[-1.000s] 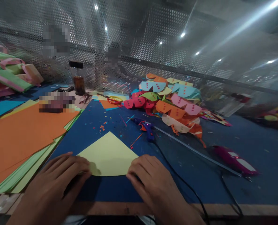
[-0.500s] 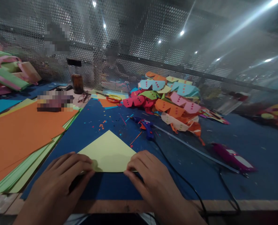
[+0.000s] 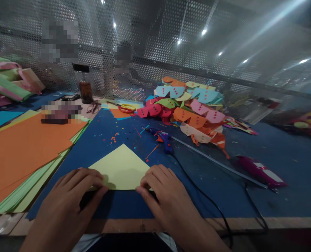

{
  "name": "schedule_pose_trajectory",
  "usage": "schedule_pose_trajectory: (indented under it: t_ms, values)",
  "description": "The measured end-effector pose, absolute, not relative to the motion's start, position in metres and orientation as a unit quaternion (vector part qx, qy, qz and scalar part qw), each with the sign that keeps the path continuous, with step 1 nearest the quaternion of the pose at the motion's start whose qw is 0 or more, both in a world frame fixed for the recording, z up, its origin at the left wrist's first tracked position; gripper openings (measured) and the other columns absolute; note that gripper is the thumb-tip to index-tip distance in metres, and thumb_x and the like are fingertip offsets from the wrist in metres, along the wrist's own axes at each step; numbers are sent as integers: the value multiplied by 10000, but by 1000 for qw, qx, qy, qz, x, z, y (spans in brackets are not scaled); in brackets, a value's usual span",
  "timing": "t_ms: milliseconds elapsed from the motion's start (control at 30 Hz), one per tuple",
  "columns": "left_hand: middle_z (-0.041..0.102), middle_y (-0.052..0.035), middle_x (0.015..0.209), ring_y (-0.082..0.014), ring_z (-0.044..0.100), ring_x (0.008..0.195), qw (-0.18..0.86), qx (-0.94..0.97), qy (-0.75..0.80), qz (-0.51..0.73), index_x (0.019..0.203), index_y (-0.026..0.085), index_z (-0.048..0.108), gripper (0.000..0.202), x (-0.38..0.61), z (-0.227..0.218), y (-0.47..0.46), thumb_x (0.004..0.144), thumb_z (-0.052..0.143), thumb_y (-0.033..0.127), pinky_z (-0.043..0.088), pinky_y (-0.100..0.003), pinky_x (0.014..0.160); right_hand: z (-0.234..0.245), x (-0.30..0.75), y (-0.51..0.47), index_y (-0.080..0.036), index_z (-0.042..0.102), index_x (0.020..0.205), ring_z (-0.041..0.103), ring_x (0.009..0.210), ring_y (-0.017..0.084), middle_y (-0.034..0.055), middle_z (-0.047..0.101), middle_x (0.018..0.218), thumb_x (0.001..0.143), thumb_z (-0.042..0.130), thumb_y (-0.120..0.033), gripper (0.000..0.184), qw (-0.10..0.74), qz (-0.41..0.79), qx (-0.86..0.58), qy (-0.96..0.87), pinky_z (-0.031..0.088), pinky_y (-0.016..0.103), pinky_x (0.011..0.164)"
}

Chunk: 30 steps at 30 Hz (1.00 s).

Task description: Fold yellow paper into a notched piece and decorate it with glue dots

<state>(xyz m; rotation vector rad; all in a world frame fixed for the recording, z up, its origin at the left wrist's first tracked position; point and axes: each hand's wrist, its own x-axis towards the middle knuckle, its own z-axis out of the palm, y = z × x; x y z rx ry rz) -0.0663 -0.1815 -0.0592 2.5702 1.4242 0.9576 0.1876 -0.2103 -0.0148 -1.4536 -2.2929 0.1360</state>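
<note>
A pale yellow sheet of paper, folded into a triangle, lies on the blue table cover with its point facing away from me. My left hand pinches the left part of its near, straight edge between thumb and fingers. At the right part of the same edge, my right hand has its thumb and fingertips closed on the paper. Both outer corners of the triangle are hidden under my hands.
Orange paper sheets lie stacked at left. Beyond the triangle are a blue glue gun, paper scraps and yellow-handled scissors. Colourful paper masks are piled behind. A purple glue gun and black cord lie right; a jar stands back left.
My hands keep their pinch on the paper's near edge. The right hand has shifted very slightly inward to the left. The whole view has tilted a little; the table things stay put.
</note>
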Motion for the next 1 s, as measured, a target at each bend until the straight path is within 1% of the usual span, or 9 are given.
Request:
schedule_pose_trajectory:
  t_ms: [167,300,467,767,900,1000]
  values:
    - [695,-25,1031,-248,643,980,29,831,467,302,938,289,620,160,-63,-57,-181,940,551,434,514,-413,816,-13,184,-206,-179,638,888,543,879,218,39,642,949,921,662,-187,41,200,46,-527,-825,394,344,753]
    - [695,-27,1021,-253,647,971,34,826,471,307,924,287,623,153,-60,-55,-183,945,538,412,517,-416,808,-10,182,-205,-180,645,891,545,899,214,42,645,966,931,649,-192,42,192,59,-538,-819,403,339,758]
    - [697,-32,1000,-253,655,951,24,826,469,311,890,285,627,170,-59,-54,-184,937,541,425,526,-407,792,-8,176,-206,-188,646,893,550,898,211,37,647,968,916,674,-201,38,188,57,-544,-816,407,338,750]
    - [686,-31,1026,-276,638,963,28,828,481,285,913,286,608,153,-59,-54,-184,931,535,419,500,-443,802,-13,167,-202,-190,639,887,555,944,229,43,652,990,912,684,-211,56,201,83,-543,-811,424,362,793]
    - [687,-32,1035,-281,634,978,20,833,471,289,950,291,606,157,-55,-53,-185,934,533,429,478,-495,888,-14,167,-202,-193,632,879,552,947,228,38,647,984,911,681,-199,58,205,86,-539,-812,425,363,792]
    - [693,-26,1015,-281,643,964,9,835,462,298,950,292,608,168,-51,-51,-186,934,540,445,423,-550,983,-14,167,-202,-199,629,879,551,947,226,34,648,975,917,670,-203,57,211,86,-539,-811,422,363,795]
